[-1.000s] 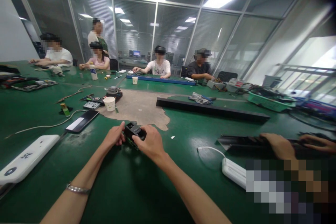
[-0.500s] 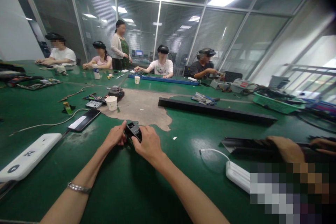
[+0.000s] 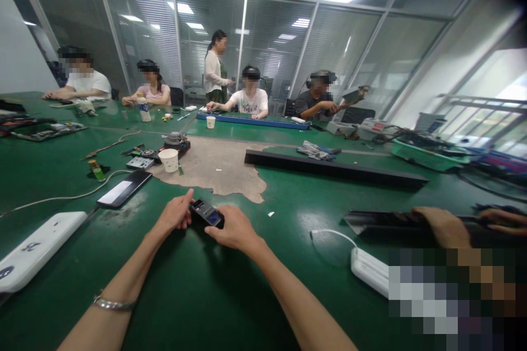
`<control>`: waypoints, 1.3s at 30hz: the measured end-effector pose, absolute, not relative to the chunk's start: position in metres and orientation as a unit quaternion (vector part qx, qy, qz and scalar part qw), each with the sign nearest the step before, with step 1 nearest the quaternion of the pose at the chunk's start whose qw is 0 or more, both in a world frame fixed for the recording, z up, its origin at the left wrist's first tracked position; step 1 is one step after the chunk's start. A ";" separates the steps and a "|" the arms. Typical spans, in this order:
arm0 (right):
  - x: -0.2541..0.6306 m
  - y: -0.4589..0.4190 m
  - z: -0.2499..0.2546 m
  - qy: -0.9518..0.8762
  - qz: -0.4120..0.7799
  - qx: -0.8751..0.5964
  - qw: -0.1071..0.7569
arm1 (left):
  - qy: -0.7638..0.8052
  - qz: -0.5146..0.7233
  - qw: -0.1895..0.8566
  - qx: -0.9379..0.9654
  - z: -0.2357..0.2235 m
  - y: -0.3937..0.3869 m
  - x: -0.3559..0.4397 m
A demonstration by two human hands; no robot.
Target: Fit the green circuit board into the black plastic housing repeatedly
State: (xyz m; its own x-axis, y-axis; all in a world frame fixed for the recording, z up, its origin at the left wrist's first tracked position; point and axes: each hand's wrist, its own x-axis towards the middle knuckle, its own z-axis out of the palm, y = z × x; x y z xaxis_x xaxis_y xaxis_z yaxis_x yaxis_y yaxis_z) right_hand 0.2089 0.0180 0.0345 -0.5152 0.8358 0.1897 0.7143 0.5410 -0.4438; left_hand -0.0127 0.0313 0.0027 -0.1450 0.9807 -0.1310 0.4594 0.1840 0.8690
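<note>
A small black rectangular device [image 3: 207, 213] with printed markings and a bluish patch on its face is held low over the green table. My right hand [image 3: 235, 226] grips its right end, thumb along the near edge and fingers around the far side. At its left end is my left hand [image 3: 177, 214], thumb pointing up and the other fingers curled against the device's edge; their tips are partly hidden. Beyond the hands stands a white paper cup [image 3: 168, 160] next to a dark part with a round grey top [image 3: 176, 141].
At left lie a phone [image 3: 124, 188] and a white power bank [image 3: 43, 249]. A long black bar [image 3: 335, 169] and gloves [image 3: 316, 150] lie ahead. To my right, a co-worker's hand [image 3: 447, 227] rests on a black channel [image 3: 382, 225] beside another white power bank [image 3: 370, 271]. Several people sit opposite.
The device has turned in my hands, its face now showing a bluish patch. Across the table, the standing person has moved right, and the rightmost seated person has raised a flat object.
</note>
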 end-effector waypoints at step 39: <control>0.295 0.015 0.015 -0.733 0.096 -0.587 0.331 | 0.665 0.338 0.312 0.588 0.000 0.031 -0.005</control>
State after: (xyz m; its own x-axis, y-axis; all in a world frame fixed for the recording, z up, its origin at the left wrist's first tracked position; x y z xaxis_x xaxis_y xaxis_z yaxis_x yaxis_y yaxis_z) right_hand 0.2947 0.0154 0.0147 -0.0928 0.9234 0.3724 0.7961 0.2934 -0.5293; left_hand -0.0050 0.0312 0.0002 -0.1138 0.9933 -0.0177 0.5714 0.0801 0.8167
